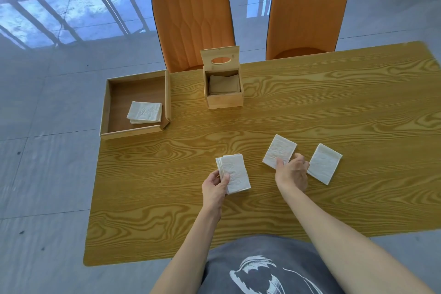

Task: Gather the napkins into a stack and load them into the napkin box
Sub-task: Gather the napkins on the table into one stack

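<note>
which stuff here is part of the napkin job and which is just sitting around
Part of the job:
- small stack of white napkins held in the left hand
- white napkin under the right hand
- white napkin farthest right
- white napkin stack in the shallow wooden tray
- open wooden napkin box

Just sitting around:
- two orange chairs

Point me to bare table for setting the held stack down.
Free: table right of the napkin box, and the near strip before both hands. Crowded: between left hand and right hand, by the loose napkins.
</note>
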The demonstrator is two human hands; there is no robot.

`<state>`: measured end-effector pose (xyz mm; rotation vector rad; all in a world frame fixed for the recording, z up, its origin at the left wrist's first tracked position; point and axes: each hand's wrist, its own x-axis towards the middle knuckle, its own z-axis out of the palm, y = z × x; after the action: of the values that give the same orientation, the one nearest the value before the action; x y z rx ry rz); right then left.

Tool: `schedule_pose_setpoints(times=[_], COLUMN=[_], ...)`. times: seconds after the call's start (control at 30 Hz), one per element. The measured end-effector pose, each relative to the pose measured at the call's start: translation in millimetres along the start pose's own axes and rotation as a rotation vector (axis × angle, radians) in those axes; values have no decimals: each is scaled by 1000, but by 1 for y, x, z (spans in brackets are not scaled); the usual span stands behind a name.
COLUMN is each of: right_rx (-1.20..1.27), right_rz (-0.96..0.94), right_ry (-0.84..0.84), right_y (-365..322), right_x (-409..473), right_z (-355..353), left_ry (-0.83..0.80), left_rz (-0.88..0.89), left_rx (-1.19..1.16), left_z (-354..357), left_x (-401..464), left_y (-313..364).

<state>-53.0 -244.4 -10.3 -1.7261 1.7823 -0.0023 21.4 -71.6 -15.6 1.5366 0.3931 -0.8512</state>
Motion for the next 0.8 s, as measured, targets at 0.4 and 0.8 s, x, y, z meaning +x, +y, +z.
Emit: schedule_pose_setpoints(times=[0.4,0.8], right_rx=[33,537], right_rz=[-26,-217], right_ry=[7,-151], right_y=[3,2], right_x=[4,-8], right_z=[9,-2], left_ry=[-25,-23], left_rz=[-20,-10], left_rx=[11,22], left_z=[7,9], left_x=[10,10], left_y=[0,-2])
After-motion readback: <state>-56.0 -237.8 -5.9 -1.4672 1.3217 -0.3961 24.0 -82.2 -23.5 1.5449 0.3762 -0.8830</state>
